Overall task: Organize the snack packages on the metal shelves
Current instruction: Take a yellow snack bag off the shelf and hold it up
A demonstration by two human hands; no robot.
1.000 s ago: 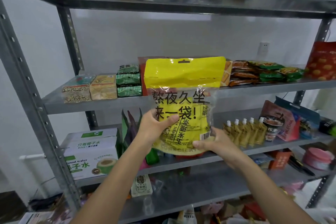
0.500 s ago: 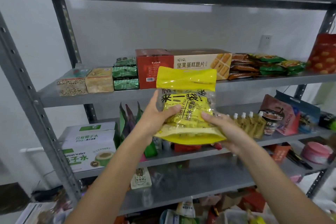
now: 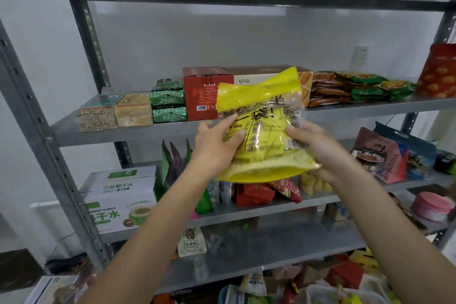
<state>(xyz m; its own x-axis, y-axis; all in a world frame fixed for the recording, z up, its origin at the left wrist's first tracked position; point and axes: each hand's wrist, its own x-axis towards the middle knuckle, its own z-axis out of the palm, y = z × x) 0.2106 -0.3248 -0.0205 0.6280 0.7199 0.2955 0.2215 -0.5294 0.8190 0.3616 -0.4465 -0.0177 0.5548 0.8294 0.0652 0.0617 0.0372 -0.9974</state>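
Yellow, crinkly plastic snack pouch sits tilted between your hands, in front of the metal shelf: your left hand grips its left edge, your right hand pinches the right, clear window showing flat sachets.

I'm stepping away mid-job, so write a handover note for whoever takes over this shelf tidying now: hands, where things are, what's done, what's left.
Left hand grips the yellow bag on its left side; right hand grips its right side.
The bag is tilted in mid-air, in front of the red box on the middle shelf, on no shelf.
Done: that shelf holds a row of packs and boxes.
Left: set the bag down; probably sort the loose pile at the bottom.
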